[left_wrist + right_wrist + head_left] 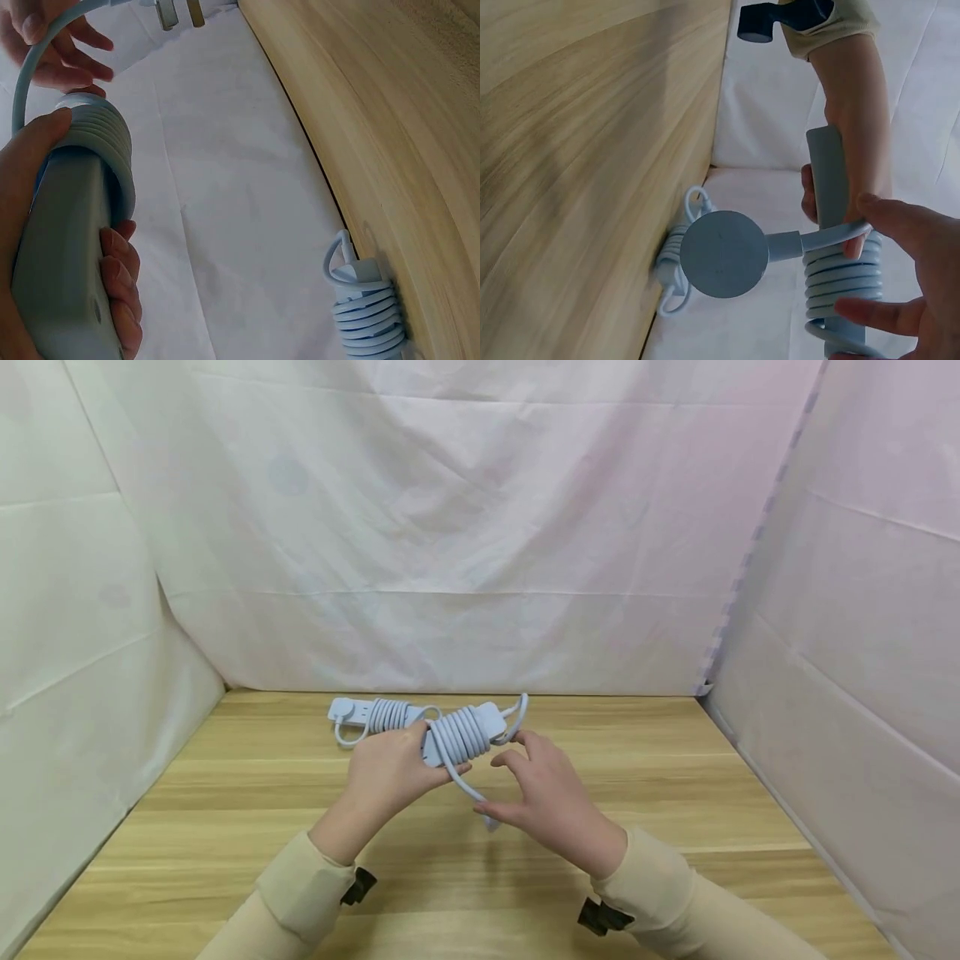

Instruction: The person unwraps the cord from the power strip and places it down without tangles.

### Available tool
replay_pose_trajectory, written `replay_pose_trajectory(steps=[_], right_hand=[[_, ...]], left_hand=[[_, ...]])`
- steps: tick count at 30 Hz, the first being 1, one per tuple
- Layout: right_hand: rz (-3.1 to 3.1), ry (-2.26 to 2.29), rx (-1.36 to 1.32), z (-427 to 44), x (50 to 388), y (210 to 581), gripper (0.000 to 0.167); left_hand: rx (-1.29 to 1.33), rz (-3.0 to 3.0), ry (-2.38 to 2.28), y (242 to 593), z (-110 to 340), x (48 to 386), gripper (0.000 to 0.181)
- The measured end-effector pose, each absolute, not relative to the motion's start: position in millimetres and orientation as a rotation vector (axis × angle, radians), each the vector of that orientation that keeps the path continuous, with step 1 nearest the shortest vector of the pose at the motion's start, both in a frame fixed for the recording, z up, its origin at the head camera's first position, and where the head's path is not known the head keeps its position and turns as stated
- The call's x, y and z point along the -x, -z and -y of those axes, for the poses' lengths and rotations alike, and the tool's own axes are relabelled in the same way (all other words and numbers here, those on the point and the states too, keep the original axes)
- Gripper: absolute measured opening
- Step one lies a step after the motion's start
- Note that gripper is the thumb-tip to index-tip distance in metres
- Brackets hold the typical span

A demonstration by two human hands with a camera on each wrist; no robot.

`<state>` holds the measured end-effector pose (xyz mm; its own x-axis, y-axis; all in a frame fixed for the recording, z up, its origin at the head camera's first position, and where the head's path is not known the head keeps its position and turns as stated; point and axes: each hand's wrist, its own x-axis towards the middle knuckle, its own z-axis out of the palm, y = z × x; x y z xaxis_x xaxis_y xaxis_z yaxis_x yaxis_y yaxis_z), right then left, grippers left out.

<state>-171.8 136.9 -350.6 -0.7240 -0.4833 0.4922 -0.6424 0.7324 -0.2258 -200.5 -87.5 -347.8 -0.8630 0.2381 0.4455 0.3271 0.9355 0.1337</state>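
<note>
A pale power strip (pixel 64 255) is gripped by my left hand (pixel 386 768), thumb on one side and fingers curled around the other. Several turns of its cord (pixel 461 735) are wound around the end nearer my right hand. From these turns a free length runs down to a round plug (pixel 724 255), whose prongs show in the left wrist view. My right hand (pixel 551 793) touches that free length with its thumb close to the plug. Its other fingers are spread apart from the thumb, near the coil and a cord loop at the strip's end.
Behind my left hand, a second power strip (pixel 362 713) lies on the wooden table (pixel 637 760), wrapped in its own cord with its plug on top. White cloth (pixel 450 527) hangs at the back and both sides.
</note>
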Motion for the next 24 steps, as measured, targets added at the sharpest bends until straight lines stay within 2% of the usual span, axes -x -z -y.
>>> replay_pose_trajectory(steps=[9, 12, 19, 21, 24], right_hand=[[2.506, -0.462, -0.769, -133, 164, 343, 0.049], [2.597, -0.523, -0.795, -129, 161, 339, 0.042], [2.670, -0.740, -1.006, -117, 159, 334, 0.012], [2.693, -0.823, -1.034, -114, 160, 333, 0.009], [2.755, -0.951, -1.024, -112, 159, 332, 0.013]], left_hand=[[0.412, 2.583, 0.290, 344, 86, 201, 0.075], [0.408, 2.561, 0.290, 343, 85, 201, 0.077], [0.435, 2.479, 0.276, 345, 83, 199, 0.075], [0.438, 2.480, 0.272, 345, 84, 199, 0.075], [0.440, 2.504, 0.276, 344, 85, 200, 0.076]])
